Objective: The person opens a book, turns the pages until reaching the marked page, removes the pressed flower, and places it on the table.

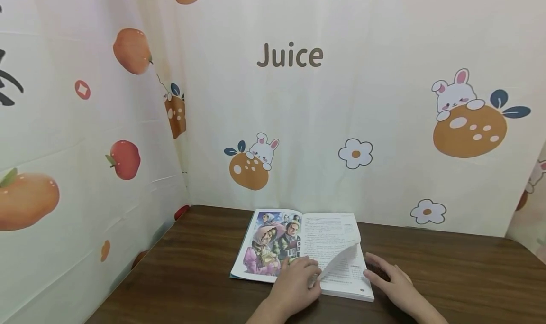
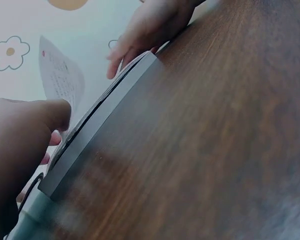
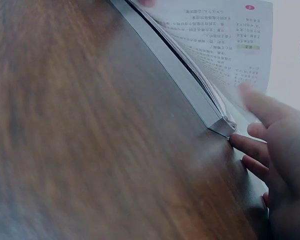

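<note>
An open book [image 1: 337, 229] lies on the table, a colour illustration on its left page and printed text on its right. My left hand [image 1: 296, 283] is over the book's lower middle, thumb and fingers pinching the low corner of a lifted page [image 1: 341, 260]. That page [image 2: 60, 75] curves upward beside the thumb in the left wrist view. At the book's right edge is my right hand [image 1: 392, 283], fingers loosely extended and holding nothing. In the right wrist view, a fingertip of the right hand [image 3: 285, 155] is right at the corner of the page block [image 3: 205, 107].
The dark wooden table [image 1: 183, 267] extends to both sides of the book. Behind it hangs a pale curtain [image 1: 298, 110] printed with fruit, rabbits, flowers and the word Juice; more curtain [image 1: 77, 181] borders the left side.
</note>
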{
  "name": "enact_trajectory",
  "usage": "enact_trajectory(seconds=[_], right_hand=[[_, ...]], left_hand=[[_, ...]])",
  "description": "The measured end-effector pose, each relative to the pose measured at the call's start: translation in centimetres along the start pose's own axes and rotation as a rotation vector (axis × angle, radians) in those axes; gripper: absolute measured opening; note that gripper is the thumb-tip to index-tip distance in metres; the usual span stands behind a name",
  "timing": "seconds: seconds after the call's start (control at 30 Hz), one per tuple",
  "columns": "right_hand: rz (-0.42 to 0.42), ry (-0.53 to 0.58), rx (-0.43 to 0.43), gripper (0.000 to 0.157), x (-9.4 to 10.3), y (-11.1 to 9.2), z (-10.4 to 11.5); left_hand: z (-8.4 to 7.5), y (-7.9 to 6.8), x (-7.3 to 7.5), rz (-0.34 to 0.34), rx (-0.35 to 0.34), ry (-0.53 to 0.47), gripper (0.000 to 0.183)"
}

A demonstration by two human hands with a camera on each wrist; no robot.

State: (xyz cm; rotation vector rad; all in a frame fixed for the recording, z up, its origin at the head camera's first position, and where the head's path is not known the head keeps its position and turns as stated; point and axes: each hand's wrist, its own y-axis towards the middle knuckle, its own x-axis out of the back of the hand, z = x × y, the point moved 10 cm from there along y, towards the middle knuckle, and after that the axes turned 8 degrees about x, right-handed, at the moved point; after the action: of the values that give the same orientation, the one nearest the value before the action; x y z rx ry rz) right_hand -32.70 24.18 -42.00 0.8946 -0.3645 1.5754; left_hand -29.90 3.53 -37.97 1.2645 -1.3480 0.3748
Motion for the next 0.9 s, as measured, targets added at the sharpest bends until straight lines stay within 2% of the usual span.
enact_trajectory(seconds=[0.13, 0.23, 0.33, 0.4, 0.47, 0.6, 0.73, 0.9], right_hand=[[-0.008, -0.026, 0.035, 0.064, 0.1, 0.0, 0.3], [-0.006, -0.034, 0.039, 0.065, 0.1, -0.1, 0.4], [0.001, -0.036, 0.034, 0.066, 0.0, -0.1, 0.3], [0.004, -0.036, 0.032, 0.066, -0.1, -0.1, 0.3], [0.005, -0.039, 0.033, 0.066, -0.1, 0.0, 0.3], [0.004, -0.045, 0.034, 0.066, -0.1, 0.0, 0.3], [0.001, -0.045, 0.033, 0.066, -0.1, 0.0, 0.2], [-0.008, -0.04, 0.033, 0.067, -0.1, 0.1, 0.1]], left_hand=[[-0.1, 0.1, 0.9, -0.111, -0.016, 0.0, 0.008], [-0.1, -0.1, 2.0, -0.239, -0.04, 0.003, 0.013], [0.1, -0.3, 3.1, -0.371, -0.041, 0.01, 0.045], [0.3, -0.4, 3.7, -0.424, -0.027, 0.014, 0.069], [0.4, -0.5, 3.9, -0.44, -0.013, 0.032, 0.081], [0.2, -0.6, 4.0, -0.451, -0.035, 0.075, 0.082], [-0.4, -0.6, 4.1, -0.458, -0.084, 0.118, 0.075], [-0.9, -0.5, 4.2, -0.464, -0.129, 0.165, 0.054]])
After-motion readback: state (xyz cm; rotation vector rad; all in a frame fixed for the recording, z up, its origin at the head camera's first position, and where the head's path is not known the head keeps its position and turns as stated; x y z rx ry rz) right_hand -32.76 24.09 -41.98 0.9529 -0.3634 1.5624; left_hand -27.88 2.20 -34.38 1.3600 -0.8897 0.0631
